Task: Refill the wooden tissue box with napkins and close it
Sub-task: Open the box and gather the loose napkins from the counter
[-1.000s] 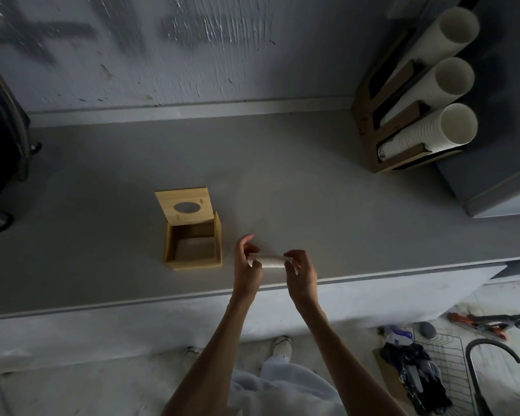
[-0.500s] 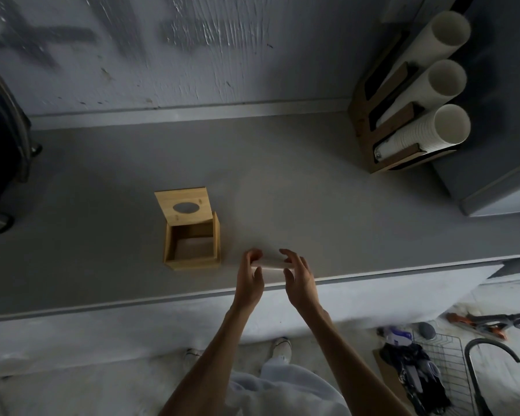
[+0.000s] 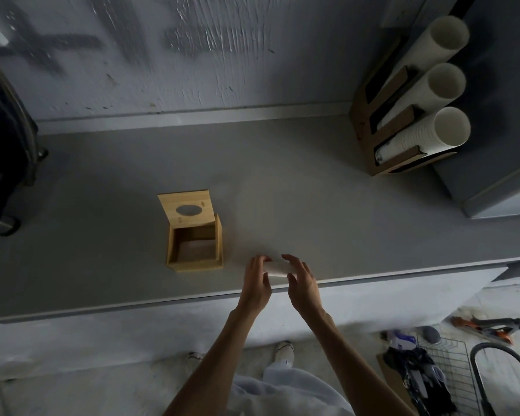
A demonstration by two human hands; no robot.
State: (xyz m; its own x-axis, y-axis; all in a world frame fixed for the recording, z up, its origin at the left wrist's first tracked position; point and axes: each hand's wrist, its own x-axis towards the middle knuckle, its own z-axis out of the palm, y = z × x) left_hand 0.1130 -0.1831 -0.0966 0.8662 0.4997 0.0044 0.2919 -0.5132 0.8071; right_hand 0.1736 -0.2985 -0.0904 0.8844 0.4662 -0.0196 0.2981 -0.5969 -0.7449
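White napkins (image 3: 278,269), a small stack, sit between the left hand (image 3: 256,282) and right hand (image 3: 302,285) at the near edge of the grey worktop (image 3: 312,205); each grip is curled narrow around one end of the stack. At about nine o'clock from the hands stands the wooden tissue box (image 3: 195,246), its lid (image 3: 186,209) tipped up at the far side and the inside looking bare. My worry: the stack may splay or catch on the box rim if it goes in crooked, and a bulging pile would keep the lid from closing.
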